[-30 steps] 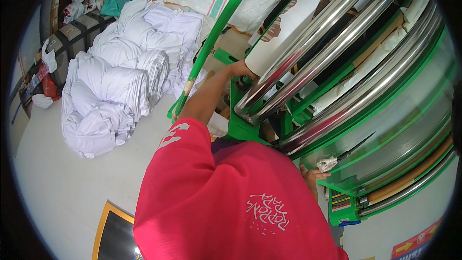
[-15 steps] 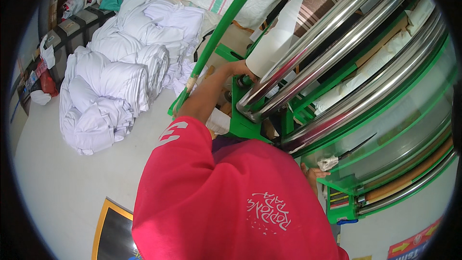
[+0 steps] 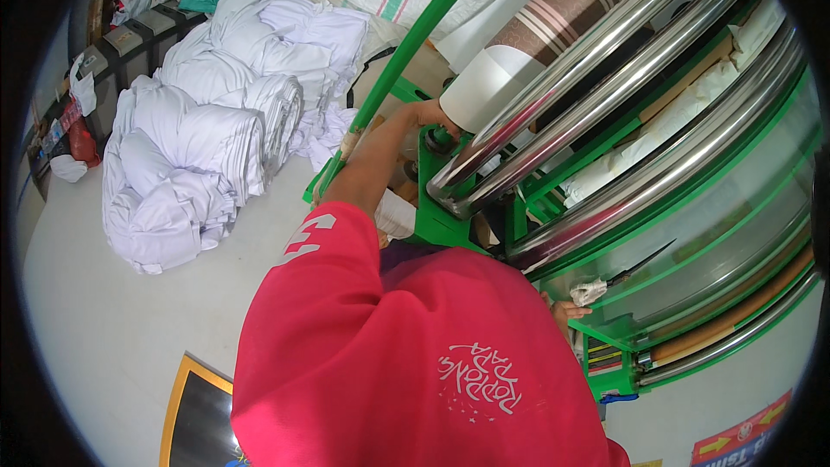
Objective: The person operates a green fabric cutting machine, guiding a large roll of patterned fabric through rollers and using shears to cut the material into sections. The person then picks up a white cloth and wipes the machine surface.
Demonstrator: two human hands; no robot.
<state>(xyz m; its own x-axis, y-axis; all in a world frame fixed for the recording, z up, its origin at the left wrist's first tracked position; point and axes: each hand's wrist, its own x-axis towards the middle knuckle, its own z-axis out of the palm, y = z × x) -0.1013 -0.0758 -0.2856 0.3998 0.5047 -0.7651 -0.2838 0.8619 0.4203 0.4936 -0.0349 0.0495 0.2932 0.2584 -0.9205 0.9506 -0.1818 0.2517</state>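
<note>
My left hand [image 3: 426, 114] reaches to the near end of a thick roll [image 3: 571, 9] on a green-framed machine. The roll has a brown, pink and cream striped pattern and a plain white end. The left fingers curl at its edge beside a dark green round fitting [image 3: 439, 139]; some fingertips are hidden. My right hand [image 3: 566, 311] rests with fingers extended on the green rim of a clear panel [image 3: 683, 281]. Close to it on the panel lies a dark, pointed blade-like tool [image 3: 640, 264] with a white wrapped end [image 3: 590, 292].
Polished metal rollers [image 3: 605, 69] run across the machine. A curved green bar [image 3: 415, 47] rises beside my left arm. A heap of folded white cloth [image 3: 207, 121] lies on the pale floor at left. A gold-framed dark board [image 3: 203, 415] sits low left.
The loose white sheet over the roll has shifted behind it, exposing more of the striped pattern. My left hand has moved slightly at the roll's end. My right hand stays put.
</note>
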